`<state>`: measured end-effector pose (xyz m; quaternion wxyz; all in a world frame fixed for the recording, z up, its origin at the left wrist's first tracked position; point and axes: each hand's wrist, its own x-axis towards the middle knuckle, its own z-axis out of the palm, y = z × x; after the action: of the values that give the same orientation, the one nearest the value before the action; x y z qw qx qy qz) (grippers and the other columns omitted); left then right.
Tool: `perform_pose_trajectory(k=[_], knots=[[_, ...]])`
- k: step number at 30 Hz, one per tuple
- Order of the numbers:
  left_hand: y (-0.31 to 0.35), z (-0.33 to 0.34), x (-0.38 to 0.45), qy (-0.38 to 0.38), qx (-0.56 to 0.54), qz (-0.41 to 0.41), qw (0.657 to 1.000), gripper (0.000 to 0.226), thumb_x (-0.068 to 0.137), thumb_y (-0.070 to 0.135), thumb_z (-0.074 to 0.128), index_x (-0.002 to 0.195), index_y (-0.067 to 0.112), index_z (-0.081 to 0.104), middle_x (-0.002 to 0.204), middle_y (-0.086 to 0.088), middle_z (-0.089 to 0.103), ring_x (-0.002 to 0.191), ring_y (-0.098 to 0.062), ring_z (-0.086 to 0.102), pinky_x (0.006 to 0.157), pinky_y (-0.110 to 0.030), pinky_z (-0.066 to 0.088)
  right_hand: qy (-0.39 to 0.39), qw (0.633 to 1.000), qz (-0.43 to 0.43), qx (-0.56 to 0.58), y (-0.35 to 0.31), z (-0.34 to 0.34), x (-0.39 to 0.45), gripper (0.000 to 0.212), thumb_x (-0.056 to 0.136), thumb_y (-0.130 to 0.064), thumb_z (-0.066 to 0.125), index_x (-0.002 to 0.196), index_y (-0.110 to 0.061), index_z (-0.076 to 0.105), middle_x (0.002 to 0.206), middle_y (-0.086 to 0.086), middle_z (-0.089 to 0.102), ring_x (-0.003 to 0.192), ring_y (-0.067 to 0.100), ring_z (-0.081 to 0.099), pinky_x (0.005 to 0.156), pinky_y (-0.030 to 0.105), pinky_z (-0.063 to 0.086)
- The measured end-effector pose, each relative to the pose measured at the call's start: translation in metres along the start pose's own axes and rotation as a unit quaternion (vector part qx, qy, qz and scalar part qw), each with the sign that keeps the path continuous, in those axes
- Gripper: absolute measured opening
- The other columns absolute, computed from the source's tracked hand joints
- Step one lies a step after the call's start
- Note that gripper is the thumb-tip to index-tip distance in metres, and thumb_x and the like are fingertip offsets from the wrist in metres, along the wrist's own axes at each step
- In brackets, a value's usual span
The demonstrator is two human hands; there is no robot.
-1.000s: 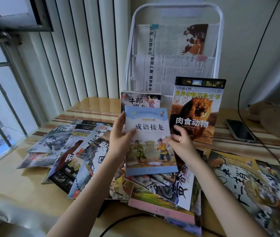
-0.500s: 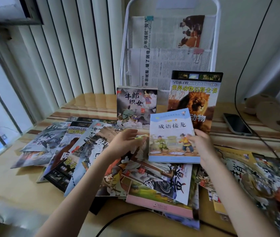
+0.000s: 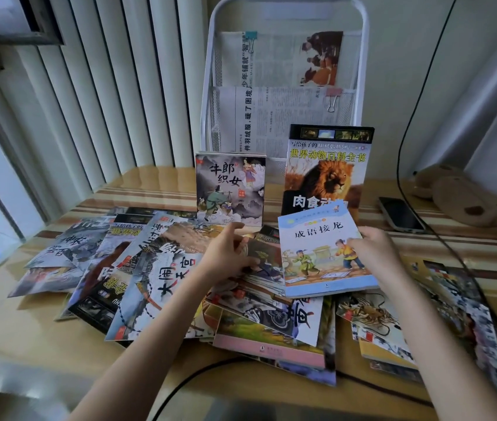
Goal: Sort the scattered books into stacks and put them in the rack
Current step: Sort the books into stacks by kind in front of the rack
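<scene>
Blue-bordered idiom book (image 3: 326, 253): lying cover up on top of the scattered books (image 3: 162, 278), low at centre right of the tabletop (image 3: 10, 326), just in front of the lion book.
Right hand (image 3: 374, 250): fingers curled over the right edge of the blue-bordered idiom book, gripping it.
Left hand (image 3: 229, 253): down on the scattered books left of the idiom book, fingers loosely bent, thumb raised; whether pinching a cover, cannot tell.
Scattered books: overlapping, fanned from far left to far right across the tabletop, covers mostly up.
Grey ink-painting book (image 3: 230, 188): upright, leaning at the foot of the rack.
Lion book (image 3: 329, 168): upright, beside the grey one on its right, lower edge hidden behind the idiom book.
White wire rack (image 3: 210, 95): at the back, against the wall; newspapers (image 3: 280, 86) in two tiers, each with a binder clip.
Phone (image 3: 400, 214): flat, screen dark, far right.
Black cable (image 3: 405, 117): down the wall and across the tabletop.
</scene>
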<state>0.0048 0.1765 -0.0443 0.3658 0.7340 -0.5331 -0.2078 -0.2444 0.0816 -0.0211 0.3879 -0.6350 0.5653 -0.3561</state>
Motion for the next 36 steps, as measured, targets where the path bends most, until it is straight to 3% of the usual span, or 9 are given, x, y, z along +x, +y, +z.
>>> perform_pose_trajectory(k=[5,11,19,23,27,29,31,34,36], knots=[[-0.002,0.001,0.007,-0.064,0.006,-0.028,0.998,0.089,0.073,0.029,0.08,0.144,0.018,0.028,0.139,-0.011,0.048,0.121,-0.025,0.051,0.101,-0.041,0.045,0.003,0.989,0.049,-0.139,0.027,-0.032,0.001,0.016,0.077,-0.005,0.044,0.077,0.001,0.059,0.051,0.014,0.058,0.046,0.021,0.036,0.052,0.03,0.027],[0.004,0.002,0.009,0.045,-0.03,0.002,0.999,0.071,0.069,0.02,0.083,0.128,0.021,0.043,0.12,-0.001,0.065,0.098,-0.016,0.06,0.078,-0.027,0.045,0.056,0.97,0.034,-0.234,0.048,-0.044,-0.003,0.011,0.088,-0.015,0.049,0.084,-0.014,0.06,0.063,0.003,0.055,0.053,0.023,0.05,0.05,0.024,0.031],[0.013,-0.012,0.027,0.046,0.081,-0.024,0.995,0.066,0.072,0.037,0.079,0.124,0.005,0.055,0.107,-0.007,0.063,0.091,-0.019,0.055,0.074,-0.026,0.039,0.079,0.988,-0.028,-0.128,0.048,-0.036,-0.006,0.021,0.091,-0.03,0.049,0.107,-0.019,0.058,0.078,0.0,0.064,0.059,0.022,0.056,0.053,0.026,0.038],[0.017,-0.019,0.028,0.052,0.07,0.027,0.996,0.044,0.077,0.024,0.076,0.114,0.008,0.057,0.104,0.001,0.061,0.086,-0.017,0.054,0.068,-0.025,0.039,0.107,0.962,-0.031,-0.248,0.053,-0.035,-0.007,0.034,0.092,-0.032,0.045,0.117,-0.012,0.056,0.101,0.009,0.064,0.084,0.03,0.058,0.065,0.031,0.043],[0.032,-0.03,0.027,0.069,-0.007,0.112,0.991,0.04,0.082,0.02,0.071,0.118,0.013,0.055,0.104,-0.003,0.065,0.084,-0.023,0.059,0.064,-0.027,0.044,0.146,0.894,0.017,-0.423,0.046,-0.04,-0.009,0.036,0.09,-0.032,0.047,0.122,-0.016,0.053,0.128,0.018,0.046,0.121,0.036,0.037,0.101,0.051,0.032],[0.043,-0.033,0.028,0.045,-0.04,0.148,0.987,0.038,0.082,0.02,0.072,0.117,0.015,0.057,0.099,-0.008,0.068,0.08,-0.018,0.061,0.069,-0.026,0.048,0.123,0.922,-0.096,-0.354,0.03,-0.03,-0.013,0.046,0.091,-0.03,0.054,0.135,-0.018,0.047,0.14,0.01,0.039,0.13,0.03,0.032,0.107,0.051,0.028],[0.058,-0.034,0.026,0.006,-0.044,0.182,0.982,0.042,0.08,0.019,0.074,0.119,0.017,0.058,0.095,-0.003,0.067,0.076,-0.004,0.059,0.072,-0.017,0.045,-0.008,0.972,-0.175,-0.157,0.002,-0.012,-0.021,0.047,0.095,-0.034,0.052,0.139,-0.022,0.043,0.137,-0.008,0.042,0.129,0.013,0.037,0.105,0.036,0.034],[0.071,-0.036,0.023,0.023,0.019,0.219,0.975,0.05,0.077,0.02,0.076,0.124,0.019,0.06,0.109,0.001,0.066,0.098,-0.008,0.059,0.088,-0.024,0.046,-0.132,0.98,-0.148,0.019,-0.034,0.011,-0.027,0.028,0.098,-0.029,0.045,0.124,-0.025,0.055,0.108,-0.021,0.053,0.107,-0.002,0.05,0.08,0.008,0.038],[0.07,-0.044,0.024,0.074,0.047,0.228,0.97,0.049,0.077,0.022,0.076,0.124,0.021,0.061,0.11,0.003,0.066,0.099,-0.013,0.061,0.089,-0.029,0.049,-0.146,0.976,-0.147,0.062,-0.045,0.019,-0.022,0.028,0.098,-0.032,0.044,0.121,-0.023,0.057,0.093,-0.025,0.052,0.093,-0.006,0.05,0.072,0.008,0.037]])
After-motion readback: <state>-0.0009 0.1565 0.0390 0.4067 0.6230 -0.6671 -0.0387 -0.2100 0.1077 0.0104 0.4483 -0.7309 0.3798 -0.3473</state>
